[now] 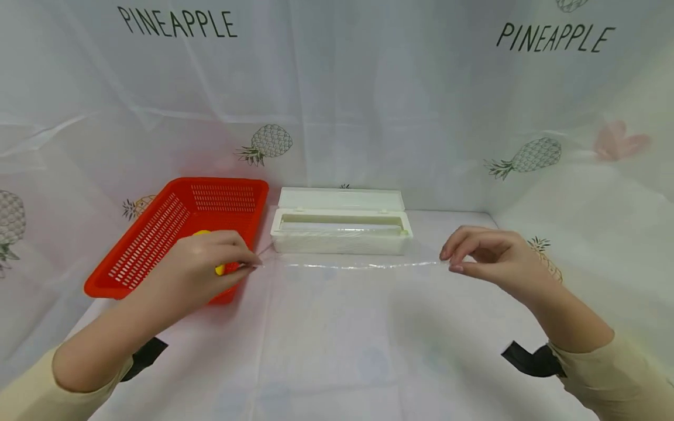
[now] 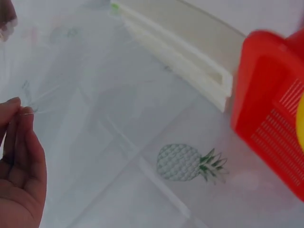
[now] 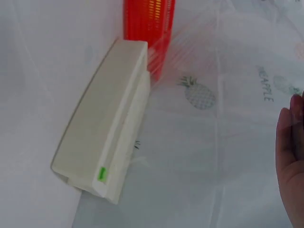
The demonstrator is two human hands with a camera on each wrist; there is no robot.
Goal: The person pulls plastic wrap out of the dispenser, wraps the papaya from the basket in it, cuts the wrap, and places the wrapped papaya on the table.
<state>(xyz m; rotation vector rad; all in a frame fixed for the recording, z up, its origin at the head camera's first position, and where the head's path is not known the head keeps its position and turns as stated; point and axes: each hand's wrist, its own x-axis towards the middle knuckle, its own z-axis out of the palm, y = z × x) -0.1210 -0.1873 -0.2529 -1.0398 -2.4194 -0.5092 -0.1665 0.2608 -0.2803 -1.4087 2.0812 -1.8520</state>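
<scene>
A thin sheet of clear plastic wrap (image 1: 358,267) stretches between my two hands in front of a white wrap dispenser box (image 1: 342,244). My left hand (image 1: 207,260) pinches the left end of its edge between thumb and fingers, beside the red basket. At the other end, my right hand (image 1: 492,257) pinches the opposite corner. The dispenser's lid (image 1: 339,199) stands raised at the back, and a roll of wrap (image 1: 337,227) lies inside. In the left wrist view, thumb and fingertips (image 2: 29,110) meet on the film. My right hand (image 3: 292,156) is partly cut off in the right wrist view.
A red plastic basket (image 1: 229,182) with slotted walls stands left of the dispenser, with a yellow object (image 1: 220,270) inside, partly behind my left hand. White sheeting (image 1: 347,88) printed with pineapples hangs behind and at both sides. A white cloth (image 1: 326,362) covers the table.
</scene>
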